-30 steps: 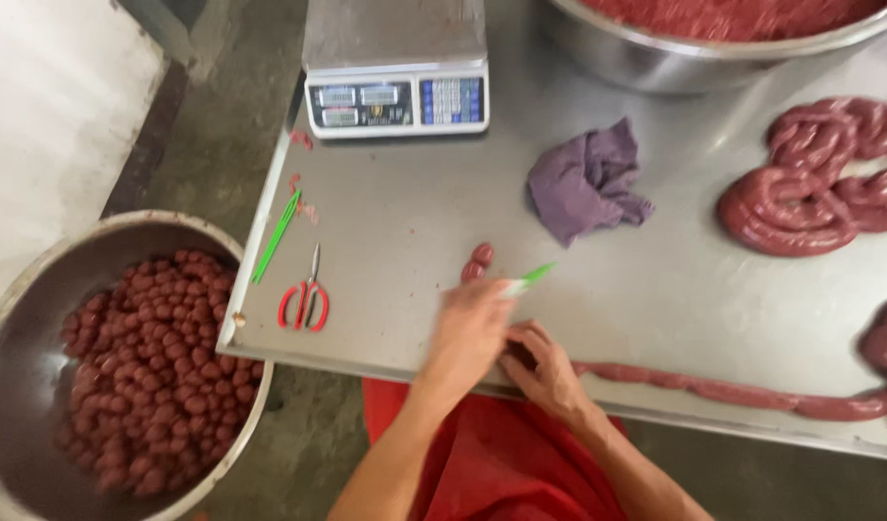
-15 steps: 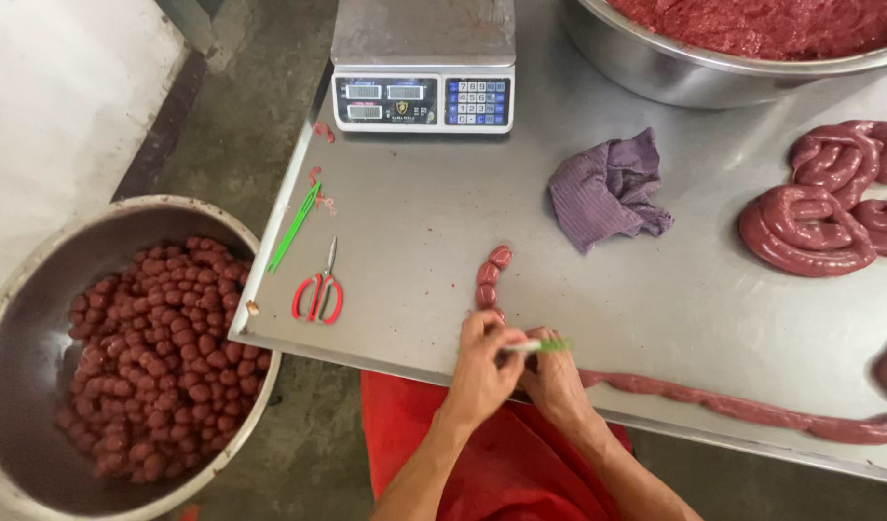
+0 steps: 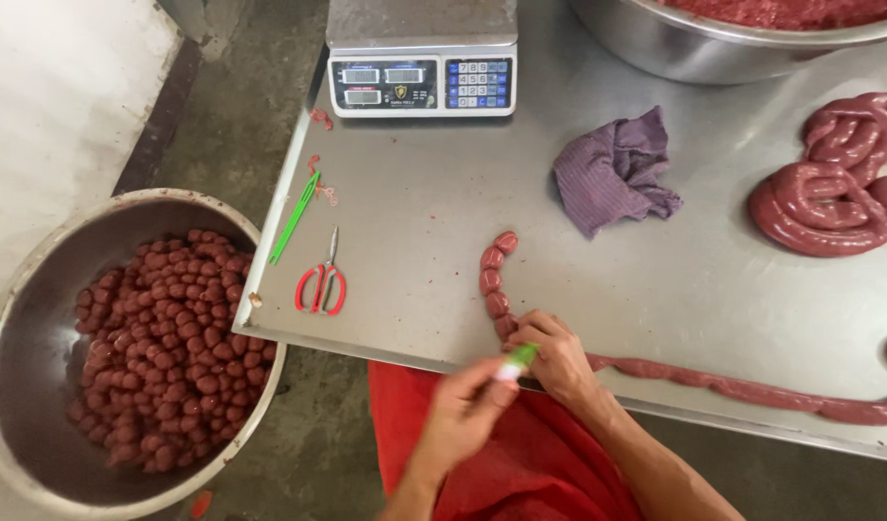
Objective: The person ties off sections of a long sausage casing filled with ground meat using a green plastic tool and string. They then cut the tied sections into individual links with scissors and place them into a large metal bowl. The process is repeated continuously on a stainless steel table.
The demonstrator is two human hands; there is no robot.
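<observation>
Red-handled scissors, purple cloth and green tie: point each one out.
Red-handled scissors [image 3: 321, 287], head view, on the red handle loops.
Purple cloth [image 3: 612, 174], head view, on the crumpled middle.
Green tie [image 3: 518, 359], head view, on the bit of it showing between the two hands.

bare forearms, red apron [image 3: 520, 463] below.

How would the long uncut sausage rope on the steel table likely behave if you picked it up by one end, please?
The sausage rope would probably droop: it lies thin and wavy along the table edge. Its glossy casing suggests slipperiness. The short links tied off near the right hand suggest it bends readily.
</observation>
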